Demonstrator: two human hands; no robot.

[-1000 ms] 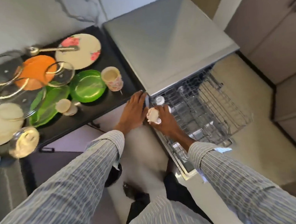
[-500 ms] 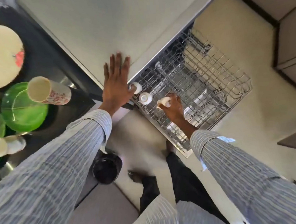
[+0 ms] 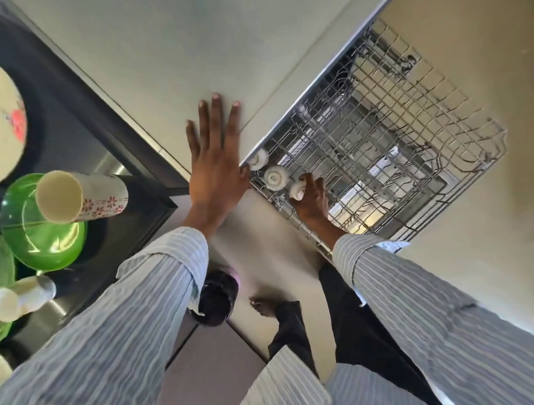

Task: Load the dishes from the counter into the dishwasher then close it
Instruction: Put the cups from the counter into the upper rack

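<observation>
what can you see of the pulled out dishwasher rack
The dishwasher rack is a grey metal wire basket with rows of upright tines, pulled out from under the pale countertop. Three small white cups sit upside down along its near corner. The right hand grips the third; the rest of the rack looks unloaded.

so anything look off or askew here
Nothing looks spilled or broken. The cups sit upside down in a row at the rack's near corner, as they should. The right hand holds the third cup; the left hand lies flat on the dishwasher top.
</observation>
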